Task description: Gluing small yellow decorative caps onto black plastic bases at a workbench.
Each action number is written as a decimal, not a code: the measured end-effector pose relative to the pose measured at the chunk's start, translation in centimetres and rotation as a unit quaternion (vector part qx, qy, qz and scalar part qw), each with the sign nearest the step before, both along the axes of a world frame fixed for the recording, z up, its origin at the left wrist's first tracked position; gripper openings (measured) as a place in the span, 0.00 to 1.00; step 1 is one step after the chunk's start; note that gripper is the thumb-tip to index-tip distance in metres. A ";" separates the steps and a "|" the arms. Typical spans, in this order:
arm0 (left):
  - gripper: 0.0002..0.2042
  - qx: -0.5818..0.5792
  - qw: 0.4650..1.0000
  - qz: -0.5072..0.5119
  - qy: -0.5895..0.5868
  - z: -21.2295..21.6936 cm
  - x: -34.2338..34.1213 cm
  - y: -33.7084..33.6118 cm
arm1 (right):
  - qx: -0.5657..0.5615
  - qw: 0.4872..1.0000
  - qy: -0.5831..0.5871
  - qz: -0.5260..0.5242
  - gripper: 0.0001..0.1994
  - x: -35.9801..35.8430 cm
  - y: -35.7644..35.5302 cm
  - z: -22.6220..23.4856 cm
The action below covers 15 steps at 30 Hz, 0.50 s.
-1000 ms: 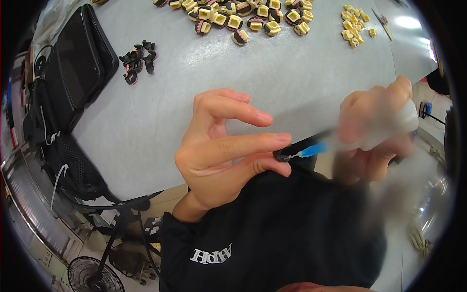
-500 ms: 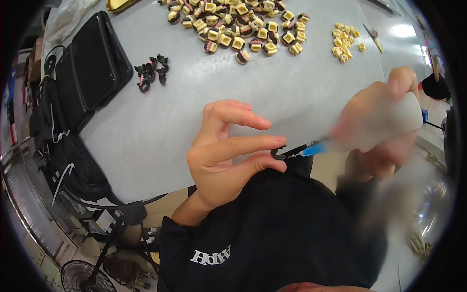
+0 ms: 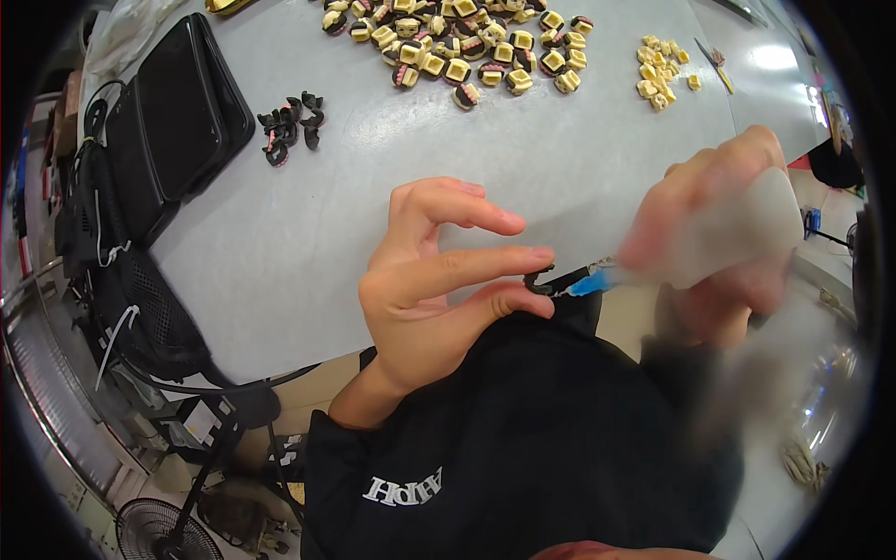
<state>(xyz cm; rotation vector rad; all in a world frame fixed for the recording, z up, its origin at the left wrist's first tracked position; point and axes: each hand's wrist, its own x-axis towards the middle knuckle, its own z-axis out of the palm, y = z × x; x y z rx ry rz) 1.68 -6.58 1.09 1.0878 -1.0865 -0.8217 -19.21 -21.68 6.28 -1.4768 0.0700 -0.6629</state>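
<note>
Between the thumb and forefinger of my left hand (image 3: 420, 289) is a small black curved piece (image 3: 538, 281); the other fingers are bent and held apart from it. My right hand (image 3: 723, 166), blurred, is wrapped round a whitish squeeze bottle (image 3: 747, 233). The bottle's blue tip (image 3: 588, 283) ends in a thin point right beside the black piece; whether they touch I cannot tell. On the table to the left lies a small group of similar black pieces (image 3: 291, 126), some with pink edges.
A big heap of cream and dark-brown small parts (image 3: 476, 47) covers the far middle of the grey table (image 3: 327, 233). Plain cream parts (image 3: 658, 70) sit at the far right, near a thin pointed tool (image 3: 719, 65). At left lies a black case (image 3: 177, 112).
My left hand and the black piece have shifted slightly up and right. The bottle's tip has tilted a little and stays close to the piece.
</note>
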 end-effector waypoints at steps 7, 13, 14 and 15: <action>0.18 0.002 1.000 0.011 -0.015 -0.3 0.1 0.3 | 0.018 1.000 0.000 0.017 0.28 2.2 1.7 0.0; 0.17 -0.001 1.000 -0.009 -0.014 -0.3 0.2 0.4 | 0.025 0.999 0.003 0.020 0.27 1.3 0.6 -0.2; 0.17 0.001 1.000 0.000 -0.011 -0.2 0.1 0.3 | 0.026 0.999 0.003 0.021 0.27 1.5 0.6 -0.5; 0.18 0.004 1.000 0.009 -0.007 -0.1 0.0 0.2 | 0.027 0.999 0.003 0.021 0.27 1.4 0.8 -0.3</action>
